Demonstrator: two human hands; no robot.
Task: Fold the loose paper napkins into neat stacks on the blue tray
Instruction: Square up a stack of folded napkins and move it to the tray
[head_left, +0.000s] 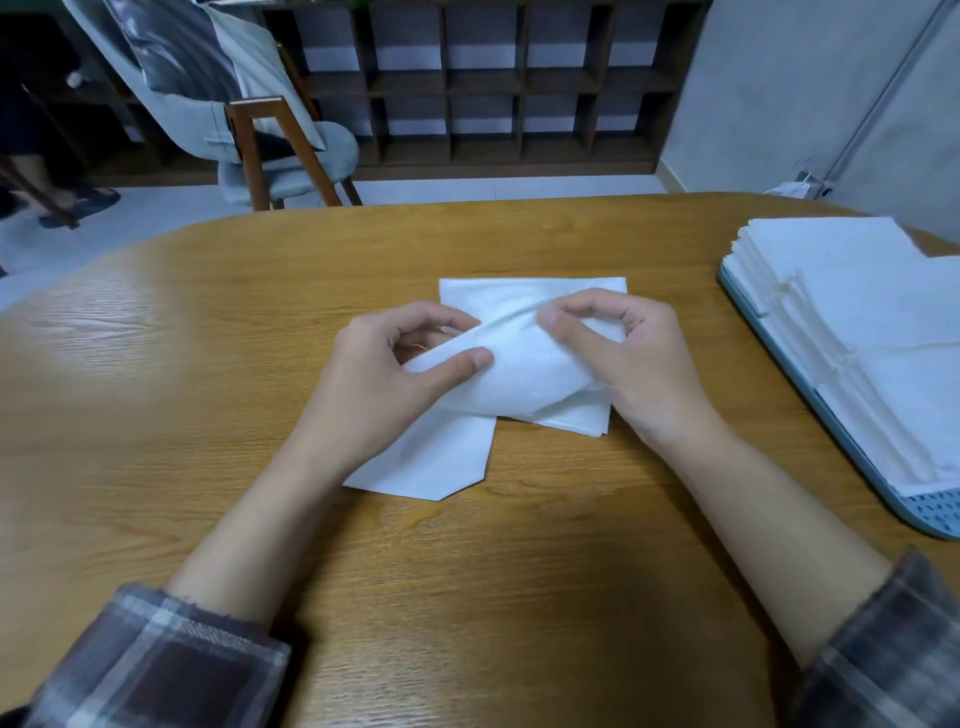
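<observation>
Left hand (382, 379) and right hand (626, 358), each with a pinch on the napkin (519, 387) between them.

This looks like a plain room in a home or small office. A broad wood-grain table (208, 364) with a rounded edge stands on a pale floor (156, 228), and a dark wooden cubby shelf (493, 88) runs along the far side. A grey upholstered chair (296, 166) with wooden legs has a light garment (171, 98) draped over its back, another person's slippered feet (85, 202) show at the left, and a thin conduit (891, 98) runs up the bare wall (779, 78) on the right.
</observation>
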